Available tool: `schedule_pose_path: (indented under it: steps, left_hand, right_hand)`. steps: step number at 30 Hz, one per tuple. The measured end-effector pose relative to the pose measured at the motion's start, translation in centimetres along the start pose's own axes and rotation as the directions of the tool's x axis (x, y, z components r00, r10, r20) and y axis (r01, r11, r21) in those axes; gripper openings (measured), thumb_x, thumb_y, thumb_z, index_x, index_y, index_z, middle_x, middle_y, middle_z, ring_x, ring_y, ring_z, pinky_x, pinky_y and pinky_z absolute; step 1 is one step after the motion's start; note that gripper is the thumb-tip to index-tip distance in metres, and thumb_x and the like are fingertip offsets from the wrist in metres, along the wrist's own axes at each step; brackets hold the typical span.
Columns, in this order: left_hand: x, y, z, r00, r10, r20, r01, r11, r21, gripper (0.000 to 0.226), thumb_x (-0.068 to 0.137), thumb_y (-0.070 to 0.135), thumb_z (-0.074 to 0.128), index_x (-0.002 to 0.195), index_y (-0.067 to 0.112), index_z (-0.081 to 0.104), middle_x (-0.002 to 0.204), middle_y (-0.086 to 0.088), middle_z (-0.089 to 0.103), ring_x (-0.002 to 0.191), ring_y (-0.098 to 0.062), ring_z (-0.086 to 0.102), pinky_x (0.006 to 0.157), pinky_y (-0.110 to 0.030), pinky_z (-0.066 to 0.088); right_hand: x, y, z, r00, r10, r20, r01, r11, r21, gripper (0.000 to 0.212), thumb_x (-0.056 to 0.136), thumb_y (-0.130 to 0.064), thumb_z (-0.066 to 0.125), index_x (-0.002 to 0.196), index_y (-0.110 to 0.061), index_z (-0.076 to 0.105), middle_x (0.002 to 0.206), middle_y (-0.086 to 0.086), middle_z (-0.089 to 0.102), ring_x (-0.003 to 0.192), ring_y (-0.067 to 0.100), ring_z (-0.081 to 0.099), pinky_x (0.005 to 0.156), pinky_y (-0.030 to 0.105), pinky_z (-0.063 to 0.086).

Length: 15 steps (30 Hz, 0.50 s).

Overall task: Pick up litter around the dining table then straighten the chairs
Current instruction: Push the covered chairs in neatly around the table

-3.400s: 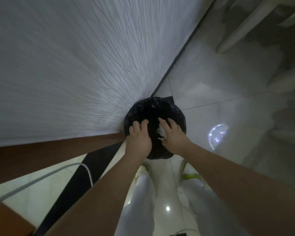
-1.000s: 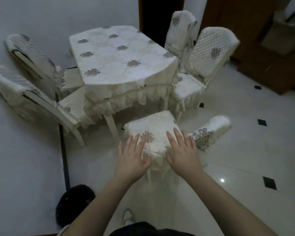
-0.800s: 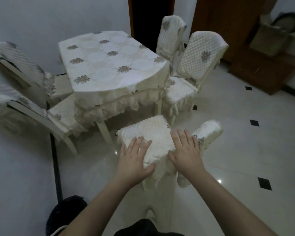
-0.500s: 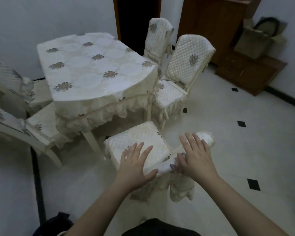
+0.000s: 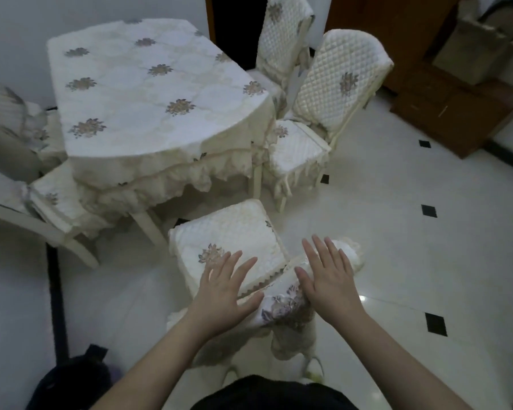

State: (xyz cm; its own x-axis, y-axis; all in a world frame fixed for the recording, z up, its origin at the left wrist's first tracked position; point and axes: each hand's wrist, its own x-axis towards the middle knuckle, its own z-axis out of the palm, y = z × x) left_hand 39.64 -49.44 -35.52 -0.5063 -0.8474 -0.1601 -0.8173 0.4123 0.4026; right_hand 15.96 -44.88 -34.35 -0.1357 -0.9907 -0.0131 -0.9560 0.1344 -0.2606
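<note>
A white quilted chair (image 5: 228,235) stands just in front of me, its seat toward the dining table (image 5: 148,93) and its backrest top (image 5: 282,306) under my hands. My left hand (image 5: 224,294) hovers with fingers spread over the seat's near edge. My right hand (image 5: 329,276) is spread flat over the backrest top; whether it touches is unclear. Neither hand holds anything. A black bin bag (image 5: 71,383) sits on the floor at the lower left.
Two quilted chairs (image 5: 338,84) stand at the table's right side, two more (image 5: 42,199) at its left by the white wall. A dark wooden cabinet (image 5: 444,99) with a bag on it is at the back right. White tiled floor (image 5: 427,261) spreads to the right.
I turned from the black bin bag to the dining table. Over the last second both hands moved forward over the near chair, the right one onto its backrest top.
</note>
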Motion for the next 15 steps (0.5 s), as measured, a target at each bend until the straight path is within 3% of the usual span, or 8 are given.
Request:
schedule_pose_path:
  steps: [4,8,12,15]
  left_hand:
    - [-0.7,0.9,1.6,0.994,-0.089,-0.056,0.091,0.995,0.037,0.073,0.083,0.08,0.014,0.148,0.047,0.012,0.161,0.008,0.009,0.148,-0.012,-0.003,0.117,-0.052,0.011]
    - [-1.8,2.0,1.7,0.975,-0.158,-0.155,0.164,0.986,0.03,0.071,0.085,0.078,0.013,0.147,0.045,0.021,0.159,0.007,0.019,0.148,-0.015,0.009,0.116,-0.048,0.007]
    - [-3.3,2.2,2.4,0.97,-0.184,-0.161,0.189,0.982,0.021,0.069,0.087,0.078,0.018,0.147,0.044,0.023,0.158,0.01,0.018,0.147,-0.011,0.006,0.117,-0.043,0.006]
    - [-4.8,1.8,3.2,0.977,-0.176,-0.123,0.183,0.982,0.045,0.084,0.076,0.085,0.037,0.148,0.043,0.022,0.157,0.01,0.021,0.146,-0.012,0.006,0.118,-0.046,0.007]
  right_hand:
    - [2.0,3.1,-0.2,0.985,-0.157,0.075,0.156,0.988,0.013,0.073,0.088,-0.065,-0.006,0.151,-0.033,0.013,0.159,-0.011,0.01,0.146,0.012,-0.004,0.117,0.036,-0.004]
    - [4.9,6.6,-0.6,0.96,-0.25,0.124,0.249,0.968,0.022,0.08,0.084,-0.068,-0.014,0.151,-0.032,0.009,0.159,-0.01,0.01,0.146,0.013,-0.003,0.117,0.035,-0.004]
    - [6.5,8.4,-0.7,0.921,-0.349,0.172,0.345,0.937,0.054,0.075,0.088,-0.065,-0.005,0.151,-0.029,0.017,0.158,-0.007,0.018,0.146,0.013,0.006,0.116,0.033,-0.003]
    - [6.5,8.9,-0.8,0.857,-0.478,0.192,0.457,0.878,0.145,0.076,0.089,-0.07,0.004,0.149,-0.029,0.024,0.155,-0.006,0.028,0.144,0.015,0.018,0.117,0.036,0.005]
